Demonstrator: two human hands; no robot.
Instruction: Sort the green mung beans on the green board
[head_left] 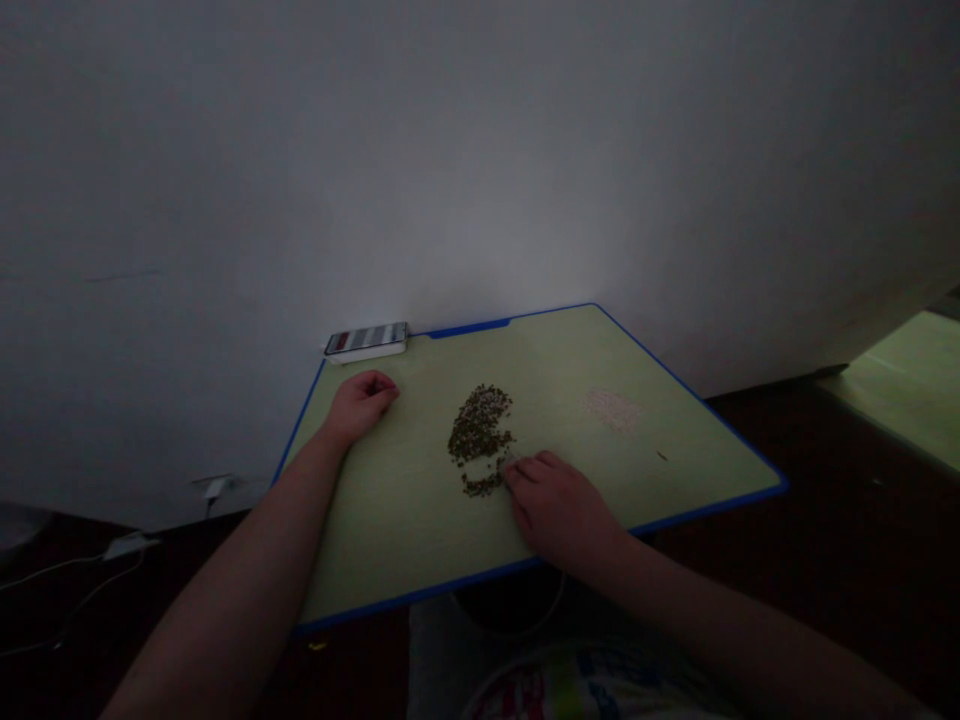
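Observation:
On the pale yellow-green tabletop [420, 540] lies a loose pile of small dark and light grains or seeds [480, 425], with a thin strip of them trailing off its near side. My right hand [559, 505] rests at that near right edge, fingers bent and drawn together at the grains; what sits between the fingertips is too small to make out. To the left of the pile, my left hand [361, 405] lies on the table curled in a loose fist, apart from the grains, with nothing visible in it. A smaller patch of pale grains [613, 410] is spread to the right.
A phone [367, 338] lies on a white box [375, 352] at the far left corner. One small dark sliver [661, 456] is on the right side. Blue edging [420, 595] rims the table, which stands against a wall [480, 160]. White cables [127, 545] run along the floor at left.

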